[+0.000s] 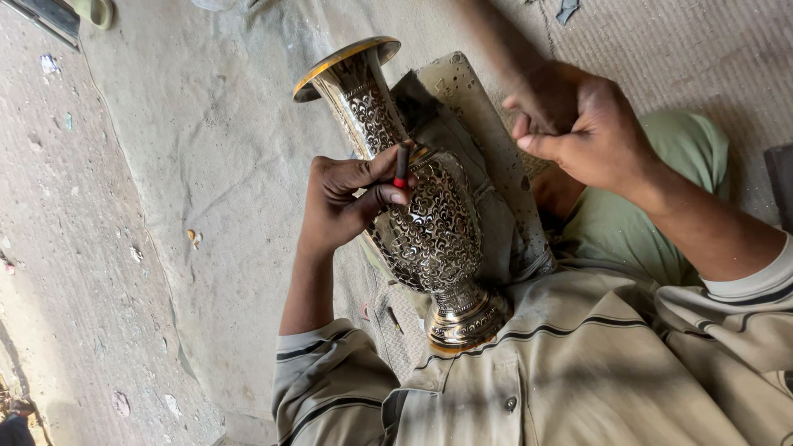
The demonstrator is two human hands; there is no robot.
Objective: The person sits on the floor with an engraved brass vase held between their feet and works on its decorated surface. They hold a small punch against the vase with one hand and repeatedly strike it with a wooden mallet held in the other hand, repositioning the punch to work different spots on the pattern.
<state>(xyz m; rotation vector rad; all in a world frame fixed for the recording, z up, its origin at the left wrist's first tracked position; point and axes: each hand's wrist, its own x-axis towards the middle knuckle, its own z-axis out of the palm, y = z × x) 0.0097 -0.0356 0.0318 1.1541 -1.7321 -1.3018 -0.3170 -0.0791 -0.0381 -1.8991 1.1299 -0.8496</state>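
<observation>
Head view, the only one: left hand [347,202] closed around a short dark punch with a red band [401,166], tip set on the shoulder of the engraved metal vase [429,223]. Vase lies tilted across the lap, foot against the shirt, flared gilt rim [347,59] pointing away, resting on a worn grey cloth pad [475,149]. Right hand [578,124] is raised above the vase, fist closed on a handle that streaks up out of frame; motion blur, probably a small hammer, head not visible. Dusty concrete floor [124,248] all round.

To do this well: keep punch square to the curved surface, brace left knuckles on the vase, light even taps, vase wedged so it can't roll
</observation>
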